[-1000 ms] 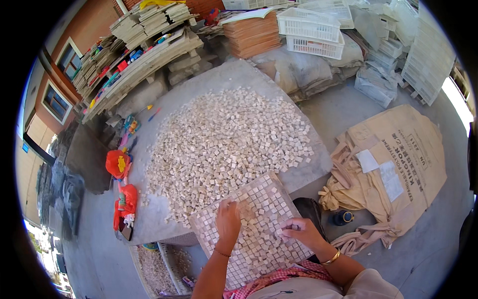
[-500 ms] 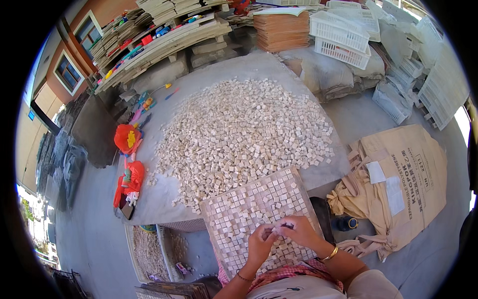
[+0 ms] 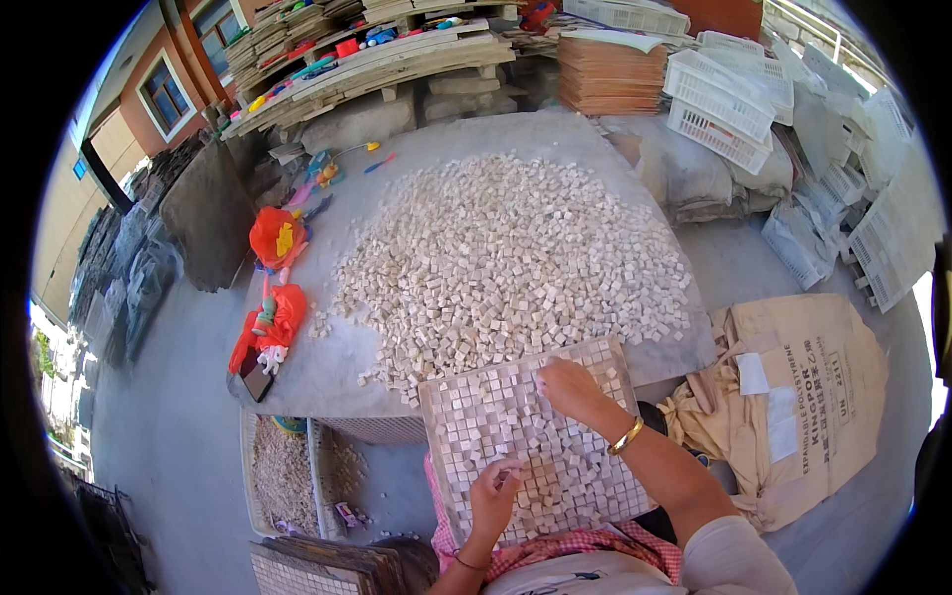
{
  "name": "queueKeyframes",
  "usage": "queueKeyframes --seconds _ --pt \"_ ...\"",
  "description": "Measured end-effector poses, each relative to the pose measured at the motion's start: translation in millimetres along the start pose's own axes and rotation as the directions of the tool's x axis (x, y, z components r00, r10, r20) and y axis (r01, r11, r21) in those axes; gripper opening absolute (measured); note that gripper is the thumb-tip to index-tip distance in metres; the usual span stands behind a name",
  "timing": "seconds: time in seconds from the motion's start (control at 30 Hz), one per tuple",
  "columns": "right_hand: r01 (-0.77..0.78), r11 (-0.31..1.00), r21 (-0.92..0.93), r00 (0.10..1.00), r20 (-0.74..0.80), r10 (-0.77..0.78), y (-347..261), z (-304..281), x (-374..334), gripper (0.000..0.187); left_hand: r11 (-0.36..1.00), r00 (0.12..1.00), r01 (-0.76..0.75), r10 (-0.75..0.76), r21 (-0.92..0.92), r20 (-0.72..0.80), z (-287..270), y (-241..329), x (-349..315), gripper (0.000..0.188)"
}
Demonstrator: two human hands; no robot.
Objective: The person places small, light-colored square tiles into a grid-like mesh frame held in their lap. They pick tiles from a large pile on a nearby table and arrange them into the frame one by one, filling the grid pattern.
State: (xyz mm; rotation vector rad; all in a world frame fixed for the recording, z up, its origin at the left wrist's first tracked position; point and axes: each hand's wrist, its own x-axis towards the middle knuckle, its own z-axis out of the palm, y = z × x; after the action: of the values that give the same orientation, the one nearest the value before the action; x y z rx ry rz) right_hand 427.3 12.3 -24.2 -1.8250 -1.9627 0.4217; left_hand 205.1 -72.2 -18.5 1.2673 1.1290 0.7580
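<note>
A square tray [image 3: 433,409] with a grid of small compartments sits before me, tilted over my lap. Small pale stone tiles [image 3: 483,387] fill many of its squares, and others lie loose on top. My left hand [image 3: 490,503] is over the tray's lower left part, thumb and fingers pinched on what looks like a pale stone tile. My right hand [image 3: 577,390] reaches to the tray's upper middle, fingers closed and pointing down at the grid. Whatever its fingertips hold is hidden. A gold bracelet [image 3: 627,436] circles the right wrist.
A large heap of tiles [image 3: 516,253] covers the grey table [image 3: 684,357] beyond the tray. Red bags [image 3: 278,238] and a phone [image 3: 258,382] lie at its left edge. Below stands a white bin [image 3: 319,476]; stacked boards [image 3: 327,567] are lower left. A tan sack [image 3: 833,397] lies right.
My hands were together over the tray's middle and have separated. The right moved up and away to the far part of the grid; the left moved slightly down and left. The view shifted too.
</note>
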Motion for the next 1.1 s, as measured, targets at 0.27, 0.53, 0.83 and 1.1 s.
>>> queueKeyframes --seconds 0.27,0.53,0.83,1.1 --pt "-0.033 0.999 -0.029 0.999 0.02 0.033 -6.9 -0.6 -7.7 0.011 0.999 0.999 -0.038 0.037 -0.019 -0.033 0.8 5.5 10.9 0.014" --pt "-0.052 0.994 0.093 0.994 -0.09 0.061 -1.4 -8.7 -21.1 0.007 0.998 0.996 -0.056 0.058 0.022 -0.067 -2.8 3.7 15.9 0.013" --pt "-0.009 0.968 0.251 0.977 -0.206 0.062 -23.9 -27.3 -41.2 0.01 0.755 0.874 -0.389 0.483 0.528 -0.048 -7.7 30.0 69.1 0.013" --pt "-0.178 0.847 0.501 0.974 -0.032 0.224 -38.6 -39.5 -134.2 0.012 0.385 0.767 -0.523 0.602 0.761 0.222 -3.1 22.1 135.5 0.019"
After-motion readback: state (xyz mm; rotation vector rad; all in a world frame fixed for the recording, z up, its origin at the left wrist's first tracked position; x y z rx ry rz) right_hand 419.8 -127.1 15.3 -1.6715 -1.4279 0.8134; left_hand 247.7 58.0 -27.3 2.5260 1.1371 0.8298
